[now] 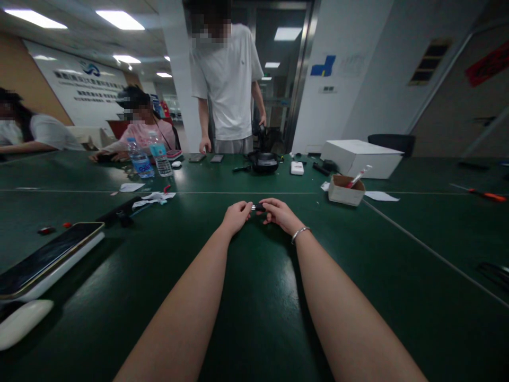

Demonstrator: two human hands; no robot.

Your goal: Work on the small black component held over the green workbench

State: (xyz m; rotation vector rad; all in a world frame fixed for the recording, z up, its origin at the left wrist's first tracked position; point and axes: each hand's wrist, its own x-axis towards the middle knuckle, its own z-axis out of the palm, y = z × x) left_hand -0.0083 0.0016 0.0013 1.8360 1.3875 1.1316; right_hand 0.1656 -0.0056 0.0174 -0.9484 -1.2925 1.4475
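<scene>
Both arms reach forward over the green table (258, 276), and the hands meet near its middle. Between them is a small black USB stick (259, 207) with a shiny silver end facing left. My left hand (237, 216) is closed, its thumb and fingertips pinching the silver end. The black end is pinched by my right hand (280, 214), which has a silver bracelet at the wrist. Fingertips cover parts of the stick, so its exact shape is hard to make out.
At left lie a phone (51, 254) on a white box, a white mouse (26, 322) and paper scraps (153, 199). Two bottles (159, 154), a black headset (262, 162), a small open box (345, 191) and a white carton (361, 156) stand farther back. A person (228, 85) stands opposite.
</scene>
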